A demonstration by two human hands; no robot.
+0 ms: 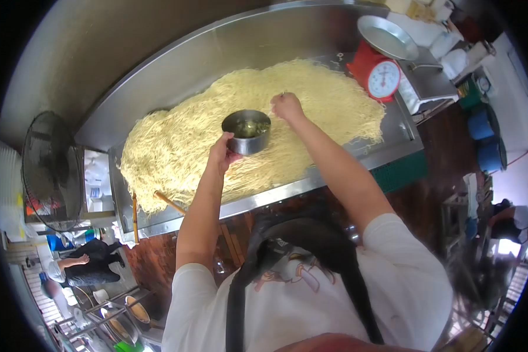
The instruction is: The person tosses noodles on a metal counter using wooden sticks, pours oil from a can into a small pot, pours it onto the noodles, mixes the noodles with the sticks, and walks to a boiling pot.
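Observation:
A wide heap of pale yellow noodles (176, 135) covers much of a steel table (264, 190). Above its middle, my left hand (222, 155) holds a round metal bowl (251, 145) by its left side, fingers under the base. Greenish contents show inside the bowl, too small to name. To the right of the bowl, my right hand (287, 106) is closed over the noodles, and a small dark tip shows at its top; the rest of what it grips is hidden.
A red scale (372, 70) with a metal pan (388, 37) stands at the back right. Wooden sticks (170, 203) lie at the front left edge. A fan (53, 170) is at the left, and another person (85, 267) is at the lower left.

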